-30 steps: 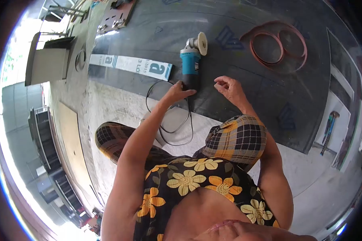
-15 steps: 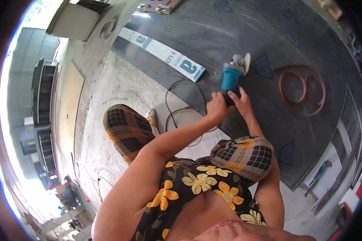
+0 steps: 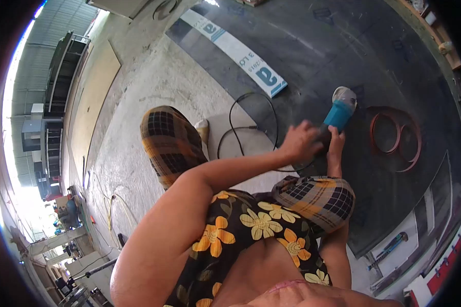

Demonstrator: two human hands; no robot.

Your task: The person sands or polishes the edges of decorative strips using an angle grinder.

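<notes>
An angle grinder with a teal body and a pale round disc is held low over a large dark sheet. My right hand is closed around its dark rear body, thumb on top. Just left of that end, my left hand has its fingers apart, slightly blurred by motion, and appears to be off the tool. A black cord loops over the sheet's edge and the concrete floor.
A white strip with teal lettering lies across the sheet. To the right is a reddish-brown coiled band. A tool with a blue handle rests at the lower right. A tan board lies on the left floor.
The grinder has moved to the right and turned, its disc now facing up more. My left hand has come away from the grinder's rear; my right hand keeps its hold. The view has shifted.
</notes>
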